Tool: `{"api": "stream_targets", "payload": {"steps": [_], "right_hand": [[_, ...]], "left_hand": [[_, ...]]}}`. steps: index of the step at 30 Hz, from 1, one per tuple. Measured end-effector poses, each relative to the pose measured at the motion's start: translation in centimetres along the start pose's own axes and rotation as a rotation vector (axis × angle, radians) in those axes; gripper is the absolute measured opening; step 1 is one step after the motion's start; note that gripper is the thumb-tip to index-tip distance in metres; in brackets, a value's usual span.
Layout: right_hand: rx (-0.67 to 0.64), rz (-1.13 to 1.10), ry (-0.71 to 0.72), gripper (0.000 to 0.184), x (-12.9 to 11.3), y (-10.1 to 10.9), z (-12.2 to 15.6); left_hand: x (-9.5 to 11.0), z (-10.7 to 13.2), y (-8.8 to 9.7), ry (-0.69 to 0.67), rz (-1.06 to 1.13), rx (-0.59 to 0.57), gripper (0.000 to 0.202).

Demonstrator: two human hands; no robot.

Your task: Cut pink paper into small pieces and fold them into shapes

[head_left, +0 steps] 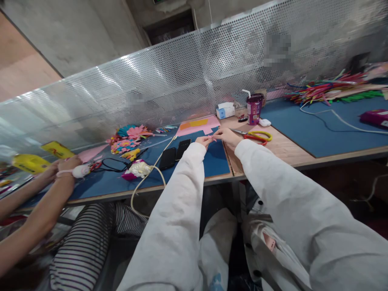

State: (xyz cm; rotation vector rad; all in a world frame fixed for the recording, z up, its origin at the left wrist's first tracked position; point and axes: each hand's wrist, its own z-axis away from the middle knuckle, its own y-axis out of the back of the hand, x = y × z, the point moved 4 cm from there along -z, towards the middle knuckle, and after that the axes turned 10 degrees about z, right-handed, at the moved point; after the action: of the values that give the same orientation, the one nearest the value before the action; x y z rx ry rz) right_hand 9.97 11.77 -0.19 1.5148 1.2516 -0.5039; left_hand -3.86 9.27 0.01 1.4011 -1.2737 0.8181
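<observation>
Head view: left fingers (207, 140) and right fingers (220, 133) pinch pink paper (214, 139) over a blue tabletop (217, 162), perforated metal screen (169, 76) behind.

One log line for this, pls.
left hand: pinching small pink piece | right hand: same piece | right of hands: scissors

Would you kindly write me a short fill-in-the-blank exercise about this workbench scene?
1. The left hand and right hand hold a small piece coloured ____.
2. The scissors have handles coloured red and ____.
3. A white ____ sticks up from the lid of the purple cup.
4. In the picture, the tissue pack is to the ____ of the cup.

Missing words: pink; yellow; straw; left.
</observation>
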Motion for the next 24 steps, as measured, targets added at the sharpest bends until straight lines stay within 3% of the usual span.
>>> {"api": "stream_targets", "payload": {"steps": [5,12,20,24], "right_hand": [[-0.046,-0.143,-0.100,0.033,0.8,-0.1,-0.1],[0.010,0.013,0.082,0.020,-1.1,0.3,0.3],[-0.078,-0.025,0.062,0.020,-1.8,0.0,0.9],[-0.051,0.095,0.108,0.020,-2.0,0.3,0.9]], "left_hand": [[0.0,-0.1,0.3,0.035,0.001,0.043,0.017],[-0.4,-0.6,0.4,0.009,0.036,0.041,0.016],[-1.8,-1.5,0.9,0.053,0.086,0.059,0.030],[-2.0,-1.6,0.8,0.062,0.125,0.071,0.029]]}}
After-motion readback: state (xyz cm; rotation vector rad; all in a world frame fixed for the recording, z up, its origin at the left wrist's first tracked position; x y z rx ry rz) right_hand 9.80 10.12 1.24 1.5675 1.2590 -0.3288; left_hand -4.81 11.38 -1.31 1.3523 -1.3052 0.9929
